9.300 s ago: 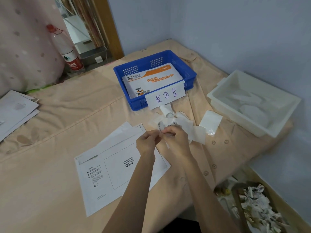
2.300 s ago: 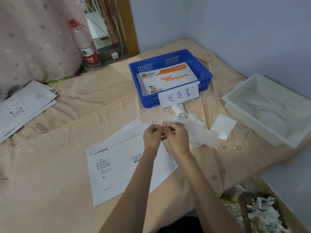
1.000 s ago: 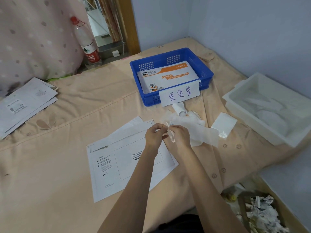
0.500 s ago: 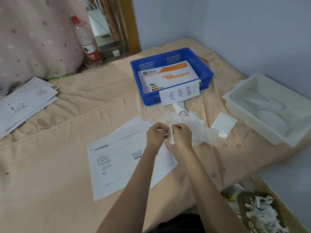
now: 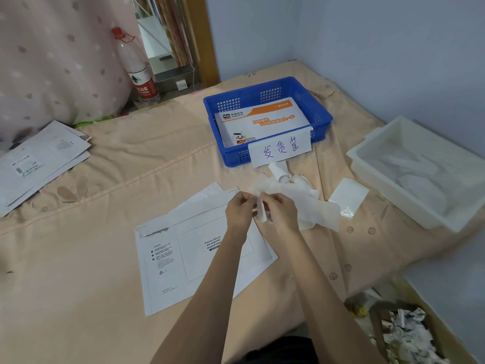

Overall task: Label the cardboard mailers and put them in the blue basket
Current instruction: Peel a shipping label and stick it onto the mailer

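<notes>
A white cardboard mailer lies flat on the peach cloth in front of me, printed waybill box up. Above its far right corner my left hand and my right hand pinch a small white label between their fingertips, held on edge. The blue basket stands behind them with an orange-and-white mailer inside and a handwritten paper sign on its front wall.
Loose backing papers lie right of my hands, with a white sheet beyond. A white tray stands at right. More mailers are stacked far left. A water bottle stands at the back. A bin of crumpled paper sits low right.
My hands have stayed above the mailer's corner, working the small label between the fingertips; it now stands on edge. Mailer and basket have not moved.
</notes>
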The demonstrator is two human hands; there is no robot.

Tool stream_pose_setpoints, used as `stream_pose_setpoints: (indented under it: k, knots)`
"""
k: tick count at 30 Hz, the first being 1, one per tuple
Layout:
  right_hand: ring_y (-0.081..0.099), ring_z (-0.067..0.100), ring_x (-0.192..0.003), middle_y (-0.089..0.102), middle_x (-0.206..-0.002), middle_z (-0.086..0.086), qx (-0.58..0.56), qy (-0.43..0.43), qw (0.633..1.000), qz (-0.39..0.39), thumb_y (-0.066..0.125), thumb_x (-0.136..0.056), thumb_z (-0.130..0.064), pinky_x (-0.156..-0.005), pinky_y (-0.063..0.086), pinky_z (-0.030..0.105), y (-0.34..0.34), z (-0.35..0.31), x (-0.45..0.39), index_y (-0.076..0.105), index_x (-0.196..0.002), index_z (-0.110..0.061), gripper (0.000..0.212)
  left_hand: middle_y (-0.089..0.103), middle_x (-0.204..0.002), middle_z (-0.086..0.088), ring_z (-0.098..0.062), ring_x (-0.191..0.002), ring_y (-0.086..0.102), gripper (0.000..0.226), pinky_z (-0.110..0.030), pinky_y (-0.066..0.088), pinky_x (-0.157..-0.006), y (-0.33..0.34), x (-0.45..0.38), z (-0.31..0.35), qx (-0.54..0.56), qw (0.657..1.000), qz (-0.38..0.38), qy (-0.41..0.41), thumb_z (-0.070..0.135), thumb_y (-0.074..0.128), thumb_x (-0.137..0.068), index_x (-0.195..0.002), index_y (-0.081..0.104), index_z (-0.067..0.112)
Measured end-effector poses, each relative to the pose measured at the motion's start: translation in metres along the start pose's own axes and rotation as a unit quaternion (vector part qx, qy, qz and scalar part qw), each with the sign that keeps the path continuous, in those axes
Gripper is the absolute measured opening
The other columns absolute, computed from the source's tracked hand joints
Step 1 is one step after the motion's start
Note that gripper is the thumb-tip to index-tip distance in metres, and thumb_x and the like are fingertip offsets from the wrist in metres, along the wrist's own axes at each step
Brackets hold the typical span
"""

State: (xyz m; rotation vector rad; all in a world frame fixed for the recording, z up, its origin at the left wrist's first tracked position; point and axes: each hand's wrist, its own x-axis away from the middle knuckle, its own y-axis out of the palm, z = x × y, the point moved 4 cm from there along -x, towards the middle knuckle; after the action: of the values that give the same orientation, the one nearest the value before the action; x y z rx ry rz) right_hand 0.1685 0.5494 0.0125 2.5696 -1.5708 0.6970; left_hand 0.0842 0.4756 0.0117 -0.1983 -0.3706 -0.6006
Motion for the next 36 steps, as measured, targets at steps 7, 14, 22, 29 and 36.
stream_pose_setpoints:
  k: [7, 14, 22, 29, 36]
  knots:
    - [0.059, 0.014, -0.075, 0.061, -0.076, -0.005, 0.072, -0.099, 0.992, 0.039, 0.049, -0.093, -0.014, -0.07, 0.048, 0.025, 0.009, -0.007, 0.006, 0.058, -0.086, -0.01, 0.012, 0.055, -0.082, 0.0, -0.019, -0.079, 0.055, 0.033, -0.034, 0.047, -0.08, 0.009, 0.003, 0.003, -0.053, 0.998, 0.033, -0.024, 0.043, 0.056, -0.09, -0.082, 0.047, 0.012]
    - [0.062, 0.023, -0.084, 0.061, -0.081, 0.0, 0.006, -0.049, 0.999, 0.007, 0.048, -0.096, -0.019, -0.075, 0.051, 0.037, 0.02, -0.005, 0.003, 0.053, -0.088, -0.01, 0.013, 0.045, -0.061, -0.001, -0.017, -0.062, 0.041, 0.038, -0.03, 0.034, -0.061, 0.014, 0.0, 0.017, -0.166, 0.983, 0.038, 0.064, 0.024, 0.038, -0.098, -0.062, 0.037, 0.011]
    - [0.058, 0.024, -0.072, 0.061, -0.087, 0.011, -0.129, 0.032, 0.991, -0.015, 0.047, -0.094, -0.013, -0.052, 0.043, 0.027, 0.023, -0.003, 0.005, 0.058, -0.095, -0.003, 0.015, 0.039, -0.058, 0.002, -0.016, -0.06, 0.037, 0.041, -0.033, 0.035, -0.064, 0.014, 0.001, 0.013, -0.044, 0.997, 0.065, 0.006, 0.026, 0.041, -0.098, -0.059, 0.038, 0.013]
    - [0.054, 0.02, -0.066, 0.052, -0.066, 0.003, -0.087, 0.066, 0.994, -0.016, 0.037, -0.094, -0.052, -0.07, 0.049, 0.036, 0.016, -0.012, 0.0, 0.046, -0.063, -0.016, 0.049, 0.036, -0.054, 0.001, -0.013, -0.052, 0.032, 0.042, -0.028, 0.026, -0.051, 0.015, 0.003, 0.025, -0.202, 0.974, 0.054, 0.087, 0.025, 0.041, -0.098, -0.058, 0.031, 0.013]
    - [0.056, 0.021, -0.066, 0.058, -0.064, 0.003, 0.039, -0.013, 0.997, 0.071, 0.042, -0.098, -0.037, -0.065, 0.045, 0.034, 0.007, -0.006, -0.004, 0.052, -0.058, -0.014, 0.047, 0.038, -0.052, 0.001, -0.013, -0.051, 0.034, 0.046, -0.027, 0.027, -0.05, 0.024, 0.009, 0.021, -0.207, 0.974, 0.03, 0.084, 0.029, 0.044, -0.099, -0.056, 0.032, 0.014]
